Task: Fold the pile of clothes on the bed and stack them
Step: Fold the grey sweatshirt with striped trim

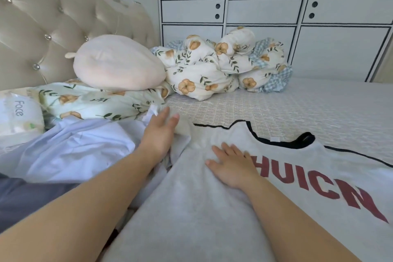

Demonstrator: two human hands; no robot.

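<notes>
A grey T-shirt [191, 208] with red letters and black neck trim lies spread flat on the bed [297, 108], collar pointing away from me. My right hand [231, 166] presses flat on its chest, fingers straight, just left of the letters. My left hand [159, 132] reaches over the shirt's left sleeve, fingers extended and touching the cloth at its edge. To the left lies a rumpled pale blue garment [70, 149], and a dark grey-purple garment [23, 200] sits at the lower left.
A floral pillow [89, 100] with a pink plush cushion [117, 64] on it lies against the tufted headboard [42, 17]. A bundled floral duvet [223, 64] sits at the far side by the white wardrobe [265, 10]. A tissue pack [19, 112] rests at the left.
</notes>
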